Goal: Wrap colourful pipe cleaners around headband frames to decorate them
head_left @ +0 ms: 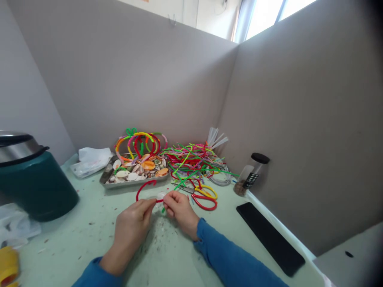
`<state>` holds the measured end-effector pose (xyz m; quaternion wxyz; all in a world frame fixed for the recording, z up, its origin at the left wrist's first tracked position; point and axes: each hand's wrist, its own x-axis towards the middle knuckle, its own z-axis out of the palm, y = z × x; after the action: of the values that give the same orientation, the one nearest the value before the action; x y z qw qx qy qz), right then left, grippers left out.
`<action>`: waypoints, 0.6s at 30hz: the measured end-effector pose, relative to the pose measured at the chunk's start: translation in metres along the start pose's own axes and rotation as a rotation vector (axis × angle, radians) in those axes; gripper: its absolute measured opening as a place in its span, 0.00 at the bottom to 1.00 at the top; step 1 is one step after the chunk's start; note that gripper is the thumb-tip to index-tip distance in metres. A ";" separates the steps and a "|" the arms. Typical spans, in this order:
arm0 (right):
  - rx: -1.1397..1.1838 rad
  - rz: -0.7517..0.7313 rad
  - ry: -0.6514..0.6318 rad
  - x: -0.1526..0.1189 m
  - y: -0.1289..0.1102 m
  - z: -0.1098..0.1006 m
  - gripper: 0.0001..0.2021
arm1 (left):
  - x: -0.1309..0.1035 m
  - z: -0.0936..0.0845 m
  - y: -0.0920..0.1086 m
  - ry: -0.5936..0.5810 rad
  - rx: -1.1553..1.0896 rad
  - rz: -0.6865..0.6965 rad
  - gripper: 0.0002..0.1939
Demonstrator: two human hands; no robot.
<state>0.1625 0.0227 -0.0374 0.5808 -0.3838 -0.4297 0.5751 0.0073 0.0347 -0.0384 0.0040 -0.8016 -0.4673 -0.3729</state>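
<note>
A red pipe cleaner (138, 193) curves up in an open arc from my left hand (133, 225), whose thumb and fingertips pinch it. Its straight part runs across to my right hand (182, 211), also closed, with the fingertips on the red piece. A green pipe cleaner (178, 185) comes out above my right fingers, and a short green tip shows below them; whether the fingers grip it too I cannot tell. A small whitish thing (160, 195) lies just behind the fingertips. Scissors (206, 197) with one yellow and one red handle rest right of my right hand.
Behind my hands stands a metal tray (134, 184) of shells, with colourful pipe-cleaner loops (139, 137) on it. A heap of pipe cleaners (194, 157) lies beside it. A teal jug (38, 183) is left; a black-lidded jar (249, 175) and black slab (269, 237) are right. Grey partitions enclose the table.
</note>
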 end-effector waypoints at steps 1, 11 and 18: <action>0.059 0.015 -0.036 -0.001 -0.001 0.001 0.13 | 0.000 0.001 -0.001 -0.002 -0.053 -0.023 0.10; 0.447 -0.025 0.106 0.014 -0.021 -0.031 0.15 | 0.002 0.001 -0.012 0.009 0.138 0.060 0.12; 0.343 -0.076 0.114 0.015 -0.021 -0.036 0.13 | 0.002 -0.001 -0.014 -0.014 0.169 0.033 0.12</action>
<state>0.2028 0.0388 -0.0284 0.6826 -0.2945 -0.3059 0.5948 -0.0032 0.0434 -0.0408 0.0743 -0.8086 -0.4837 -0.3264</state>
